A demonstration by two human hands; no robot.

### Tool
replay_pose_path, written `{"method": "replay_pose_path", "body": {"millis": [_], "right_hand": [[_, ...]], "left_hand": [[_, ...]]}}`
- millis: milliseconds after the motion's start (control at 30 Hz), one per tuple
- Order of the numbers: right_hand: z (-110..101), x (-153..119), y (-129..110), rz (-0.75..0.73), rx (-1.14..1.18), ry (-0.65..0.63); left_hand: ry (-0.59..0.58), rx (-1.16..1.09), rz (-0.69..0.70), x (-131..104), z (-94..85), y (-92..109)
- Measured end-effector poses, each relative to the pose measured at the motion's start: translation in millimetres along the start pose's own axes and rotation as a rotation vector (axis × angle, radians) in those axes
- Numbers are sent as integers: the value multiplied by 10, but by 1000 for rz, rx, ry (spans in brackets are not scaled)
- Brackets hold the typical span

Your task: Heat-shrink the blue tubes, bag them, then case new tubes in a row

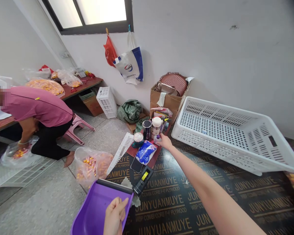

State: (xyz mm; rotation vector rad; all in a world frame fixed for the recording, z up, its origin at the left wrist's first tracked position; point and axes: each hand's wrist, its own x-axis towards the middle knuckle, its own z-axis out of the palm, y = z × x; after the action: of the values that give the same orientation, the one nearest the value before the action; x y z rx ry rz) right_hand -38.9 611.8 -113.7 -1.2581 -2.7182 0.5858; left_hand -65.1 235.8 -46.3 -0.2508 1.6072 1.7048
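Observation:
My right hand (165,141) reaches over the board, its fingers closed around a small bottle with a purple cap (158,138). Right beside it stand a white-lidded tumbler (156,126) and a dark cup (147,130). A jar with a pale lid (138,138) and a blue tissue pack (146,152) sit nearer me. My left hand (115,210), fingers curled, is over the right side of a purple dustpan (95,209); whether it grips anything is hidden. By the dustpan lie a black tape dispenser with yellow tape (143,180) and a phone (136,165).
A large white plastic crate (210,140) stands on the right of the printed plywood board (171,209). Behind the bottles is a cardboard box (165,100) with bags. Another person (39,107) bends on the left, near a bag of orange pieces (93,164).

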Motion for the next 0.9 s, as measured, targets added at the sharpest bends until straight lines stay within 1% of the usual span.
{"method": "replay_pose_path", "body": {"millis": [100, 200, 233, 300, 367, 467, 533, 600, 667, 700, 733, 767, 800, 867, 900], "right_hand": [[145, -37, 4, 97, -2, 6], [267, -80, -19, 171, -9, 43], [298, -96, -27, 191, -10, 57], [339, -130, -34, 219, -7, 79], [341, -164, -31, 227, 9, 91], [281, -222, -21, 213, 60, 94], [236, -295, -14, 194, 106, 102], [220, -461, 16, 181, 149, 114], [245, -786, 115, 189, 189, 114], [271, -1020, 203, 201, 217, 112], [301, -1301, 320, 217, 313, 129], [332, -1622, 463, 219, 400, 122], [358, -1977, 624, 251, 437, 107], [379, -2742, 959, 383, 455, 82], [371, -3131, 1110, 461, 475, 73]], "left_hand": [[-31, -44, -27, -35, 22, 33], [-80, -85, -44, -60, 29, 57], [-79, -71, -42, -60, 28, 60], [-42, -7, -21, -53, 27, 64], [15, 72, 38, -47, 40, 79], [86, 144, 199, -57, 94, 149], [115, 122, 320, -63, 144, 228], [133, 53, 404, -66, 195, 328], [113, -30, 407, -82, 236, 438], [81, -76, 376, -99, 251, 493], [20, -122, 319, -123, 261, 547], [-67, -171, 246, -152, 266, 596], [-167, -218, 166, -183, 268, 640], [-354, -281, 20, -246, 273, 706], [-421, -287, -35, -276, 284, 724]]}}
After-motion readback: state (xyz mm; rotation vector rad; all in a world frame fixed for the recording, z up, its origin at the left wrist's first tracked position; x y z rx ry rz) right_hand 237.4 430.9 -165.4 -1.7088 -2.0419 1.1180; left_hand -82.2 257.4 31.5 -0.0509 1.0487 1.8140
